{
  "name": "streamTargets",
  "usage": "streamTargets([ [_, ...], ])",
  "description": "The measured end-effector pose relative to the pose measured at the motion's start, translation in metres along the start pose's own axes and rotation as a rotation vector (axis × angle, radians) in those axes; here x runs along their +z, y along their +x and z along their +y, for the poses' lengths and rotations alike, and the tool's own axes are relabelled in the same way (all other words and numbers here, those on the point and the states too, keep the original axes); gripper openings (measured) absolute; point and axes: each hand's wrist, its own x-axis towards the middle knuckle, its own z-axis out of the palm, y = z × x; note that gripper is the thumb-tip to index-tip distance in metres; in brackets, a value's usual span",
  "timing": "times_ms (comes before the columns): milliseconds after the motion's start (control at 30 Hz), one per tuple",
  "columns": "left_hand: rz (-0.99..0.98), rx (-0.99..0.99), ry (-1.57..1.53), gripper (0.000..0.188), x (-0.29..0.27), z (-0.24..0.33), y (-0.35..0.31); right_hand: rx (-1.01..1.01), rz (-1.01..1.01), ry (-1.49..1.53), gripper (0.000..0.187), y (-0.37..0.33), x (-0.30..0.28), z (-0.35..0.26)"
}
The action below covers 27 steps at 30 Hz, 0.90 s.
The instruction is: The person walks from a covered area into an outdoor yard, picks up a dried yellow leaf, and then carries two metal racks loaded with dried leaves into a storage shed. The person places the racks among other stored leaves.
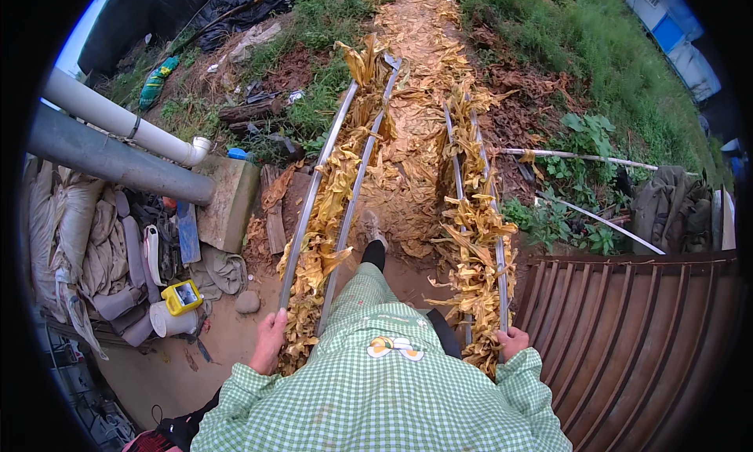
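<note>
My left hand (271, 340) is closed around the near end of a long metal rack (297, 248), gripping its outer rail. Dried yellow-brown leaves (331, 193) are packed between this rack's two rails. On the other side, my right hand (514, 341) grips the outer rail of a similar metal rack (500, 275), also filled with dried leaves (469, 272). Both racks point forward, one on each side of my body. My sleeves and front are covered by a green checked garment (369, 397). One foot (373, 231) shows between the racks.
A leaf-strewn path (416, 99) runs ahead between grassy banks. Large pipes (118, 154) and a concrete block (226, 205) stand at left, near a yellow lamp (182, 297), a white bucket (172, 321) and a stone (247, 301). A brown ribbed panel (627, 326) lies at right, below white poles (604, 221).
</note>
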Motion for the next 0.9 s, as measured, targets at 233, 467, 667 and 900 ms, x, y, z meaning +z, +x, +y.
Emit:
streamTargets([
  [233,-0.043,0.05,-0.001,0.033,0.027,0.133,0.165,-0.034,-0.001,-0.08,0.025,0.112,0.005,-0.148],
  [467,-0.034,0.056,0.115,0.031,0.046,0.265,0.274,-0.058,0.01,0.012,0.023,0.197,0.009,-0.315],
  [667,-0.019,0.072,0.213,0.033,0.091,0.37,0.393,-0.047,0.001,0.146,0.021,0.311,0.023,-0.416],
  [900,0.018,-0.011,0.226,0.037,0.175,0.536,0.535,-0.1,-0.058,0.197,0.017,0.472,0.045,-0.565],
])
